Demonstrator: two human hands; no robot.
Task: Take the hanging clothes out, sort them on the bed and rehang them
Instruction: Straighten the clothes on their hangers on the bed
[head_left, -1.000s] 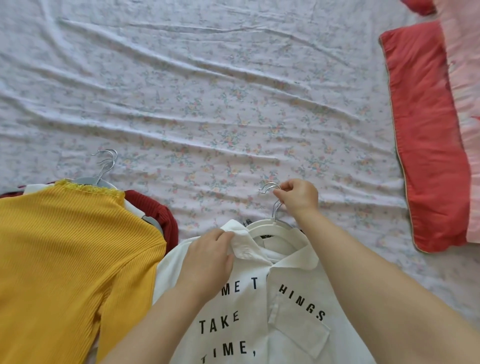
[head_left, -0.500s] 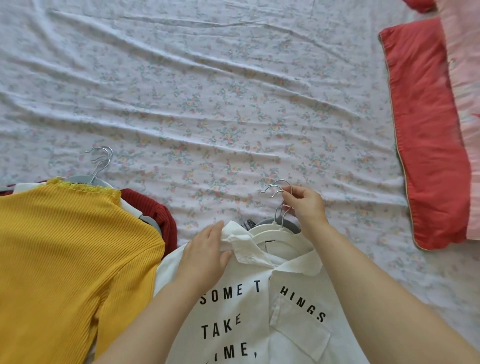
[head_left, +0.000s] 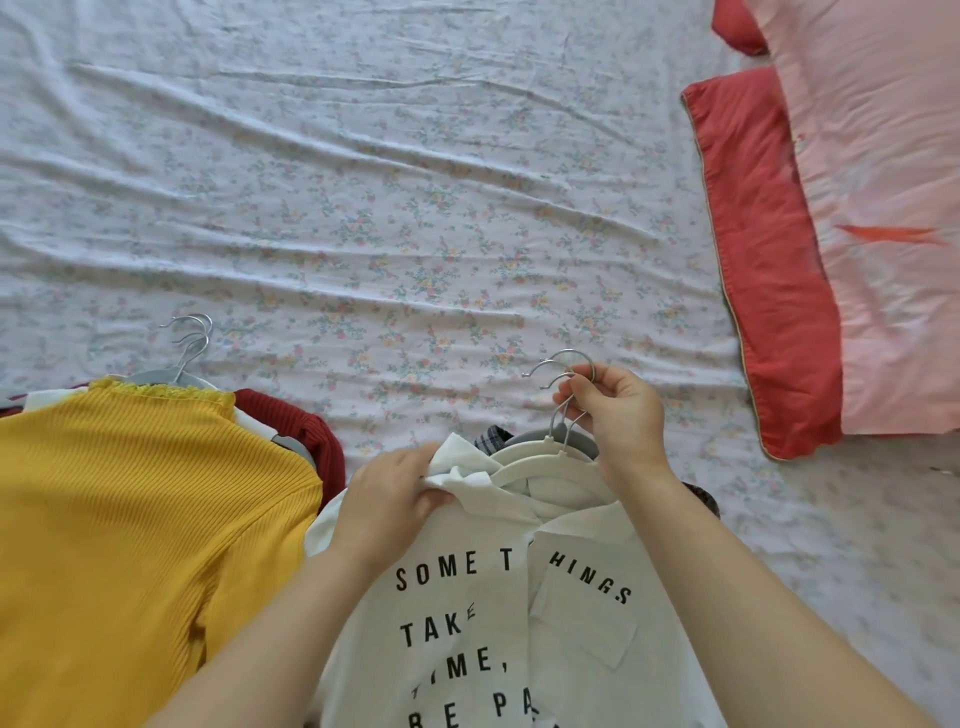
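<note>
- Sorting on the bed (head_left: 363, 208): right hand (head_left: 618, 415) pinches two hooks (head_left: 563, 364); left hand (head_left: 392, 493) grips the shirt (head_left: 576, 639) collar.
- Next, likely: part the hooks and lift the shirt clear.

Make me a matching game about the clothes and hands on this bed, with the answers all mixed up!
1. yellow ribbed knit top
2. white collared shirt with black letters
3. red and pink pillow
4. right hand

A. pinches silver metal hanger hooks
B. lies at the floral bedsheet's right side
C. lies leftmost, over a dark red knit garment
D. collar gripped by the left hand

Pairs: 1-C, 2-D, 3-B, 4-A
</note>
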